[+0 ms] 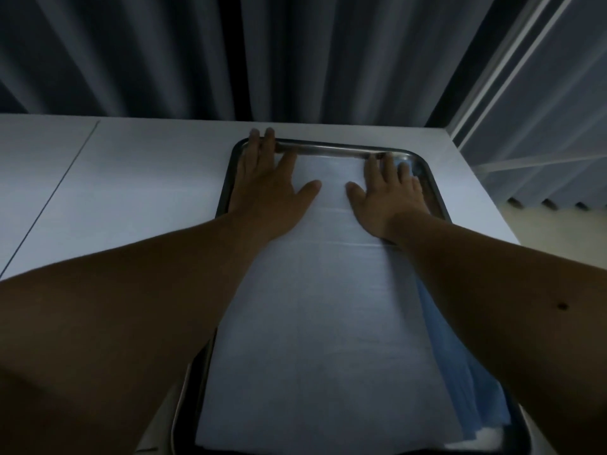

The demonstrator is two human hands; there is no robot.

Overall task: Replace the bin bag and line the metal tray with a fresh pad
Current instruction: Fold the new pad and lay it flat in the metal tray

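A metal tray [331, 149] lies on the white table, its long side running away from me. A white pad [322, 316] covers most of its floor, with a blue layer [450, 362] showing along its right edge. My left hand [266, 188] lies flat on the pad's far left corner, its fingertips reaching over the tray's far rim. Flat on the pad's far right corner rests my right hand [387, 195], fingers spread up to the rim. No bin or bin bag is in view.
The white table [131, 192] stretches to the left, with a thin seam line across it. Dark pleated curtains [262, 54] hang behind its far edge. A sheer curtain and window frame [542, 93] stand at the right, past the table's right edge.
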